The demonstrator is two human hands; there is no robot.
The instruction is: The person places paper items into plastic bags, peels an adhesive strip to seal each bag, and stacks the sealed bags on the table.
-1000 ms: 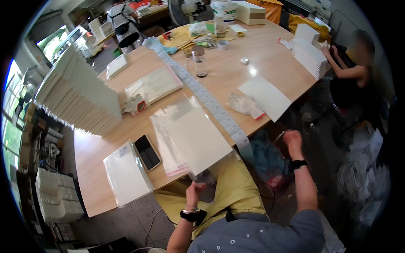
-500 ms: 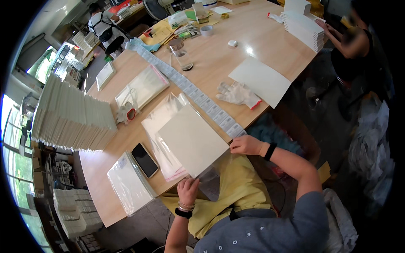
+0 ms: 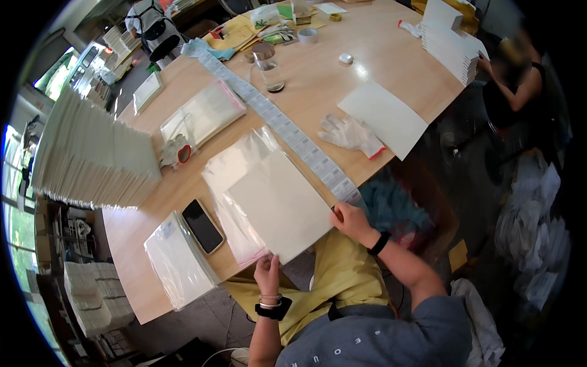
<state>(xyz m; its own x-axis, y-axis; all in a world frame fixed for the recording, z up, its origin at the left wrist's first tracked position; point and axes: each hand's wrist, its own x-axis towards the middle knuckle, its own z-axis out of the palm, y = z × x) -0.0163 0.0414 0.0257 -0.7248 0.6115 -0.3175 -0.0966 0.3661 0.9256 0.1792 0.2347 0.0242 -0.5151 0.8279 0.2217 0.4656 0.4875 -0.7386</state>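
A white board (image 3: 284,205) lies at the near table edge, apparently inside a clear plastic sleeve. At its lower left corner my left hand (image 3: 267,273) is closed, pinching the sleeve's near edge. My right hand (image 3: 354,222) is closed at the right corner, fingers curled over the edge there; the exact grip is partly hidden. Beneath the board and to its left spread more clear plastic sleeves (image 3: 229,168) with a pinkish strip at the near end. A strip of printed labels (image 3: 299,144) runs alongside, its near end beside my right hand.
Left of the sleeves are a phone (image 3: 203,226), a packed stack of sleeved boards (image 3: 180,263) and a tall white stack (image 3: 95,150). Farther off stand a glass jar (image 3: 269,70), a glove (image 3: 351,136) and a white sheet (image 3: 384,119). Another person (image 3: 520,79) sits at the far right.
The clear flap that hung between my hands no longer shows past the board's near edge. Both hands have shifted slightly; the left is nearer the board corner. The view has moved a little.
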